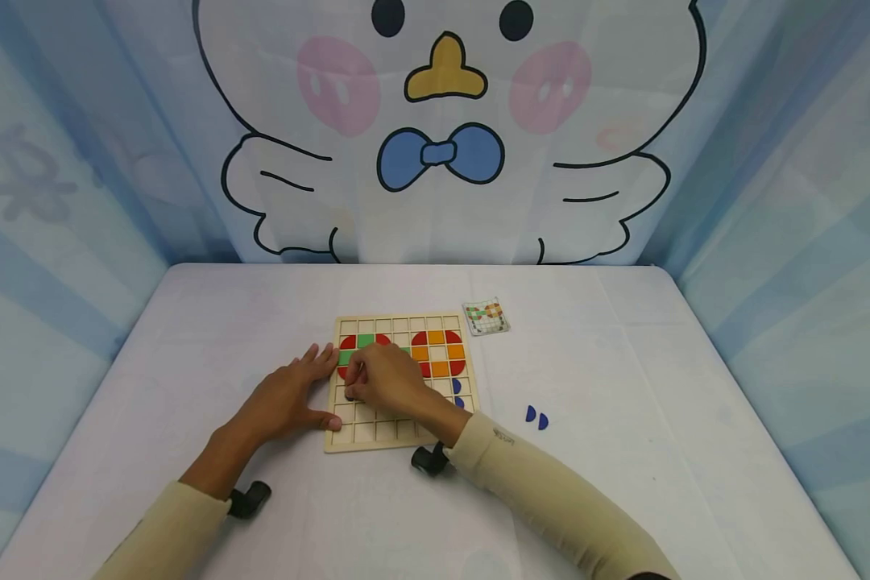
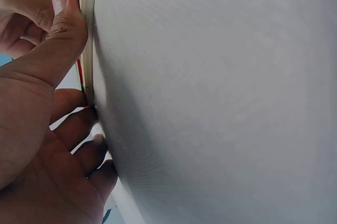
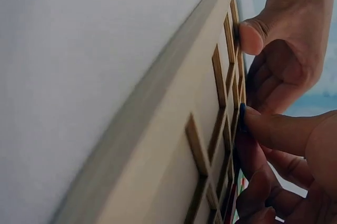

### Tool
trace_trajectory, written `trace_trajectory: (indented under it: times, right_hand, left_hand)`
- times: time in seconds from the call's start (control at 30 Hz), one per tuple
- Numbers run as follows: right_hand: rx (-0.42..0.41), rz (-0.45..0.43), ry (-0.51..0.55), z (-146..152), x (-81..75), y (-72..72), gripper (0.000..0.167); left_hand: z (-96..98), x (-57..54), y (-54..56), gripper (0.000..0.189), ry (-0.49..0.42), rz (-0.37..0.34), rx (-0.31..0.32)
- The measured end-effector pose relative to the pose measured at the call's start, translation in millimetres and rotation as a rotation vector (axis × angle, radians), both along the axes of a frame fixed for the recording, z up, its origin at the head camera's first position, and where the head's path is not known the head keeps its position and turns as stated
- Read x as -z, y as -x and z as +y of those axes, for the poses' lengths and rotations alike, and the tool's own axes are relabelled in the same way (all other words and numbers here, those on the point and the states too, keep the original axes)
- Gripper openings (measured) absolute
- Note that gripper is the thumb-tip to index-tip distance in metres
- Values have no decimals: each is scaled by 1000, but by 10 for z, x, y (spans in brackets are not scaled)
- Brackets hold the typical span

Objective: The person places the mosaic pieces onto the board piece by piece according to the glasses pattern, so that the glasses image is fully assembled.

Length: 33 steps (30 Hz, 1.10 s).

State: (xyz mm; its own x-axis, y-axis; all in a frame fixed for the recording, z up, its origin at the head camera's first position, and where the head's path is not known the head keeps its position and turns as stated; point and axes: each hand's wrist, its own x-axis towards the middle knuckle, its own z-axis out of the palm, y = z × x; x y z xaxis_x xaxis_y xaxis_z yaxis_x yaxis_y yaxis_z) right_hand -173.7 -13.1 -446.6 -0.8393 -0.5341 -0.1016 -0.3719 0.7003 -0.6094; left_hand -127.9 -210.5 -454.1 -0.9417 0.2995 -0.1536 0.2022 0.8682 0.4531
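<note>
A wooden grid board [image 1: 377, 436] lies on the table, with red, green and orange pieces set in its upper cells. My right hand [image 1: 387, 379] is over the left part of the board. Between its thumb and finger it pinches a small blue half-circle piece [image 3: 243, 116], low against the grid. My left hand [image 1: 286, 399] rests along the board's left edge, thumb on the lower rim and the other fingertips near the upper left side. Two blue half-circle pieces [image 1: 457, 394] sit in cells at the board's right. The right hand and forearm cover part of the grid.
Two loose blue half-circle pieces [image 1: 536, 417] lie on the white tablecloth [image 1: 623, 362] right of the board. A small pattern card [image 1: 486, 316] is beside the board's upper right corner. A printed curtain [image 1: 442, 217] hangs behind the table.
</note>
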Motion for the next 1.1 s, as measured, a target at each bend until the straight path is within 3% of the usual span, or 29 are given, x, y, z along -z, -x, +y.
trace_trajectory:
  times: [0.43,0.77,1.1]
  right_hand:
    - [24,-15,56,150,4,-2,9]
    - [98,12,102,648,-98,-99,10]
    - [214,-1,56,1158,-167,-275,12]
  left_hand:
    - [14,10,4,116,12,-13,-11]
    - [46,6,-6,118,32,-23,-32]
    - [58,-7,-15,118,32,-22,-45]
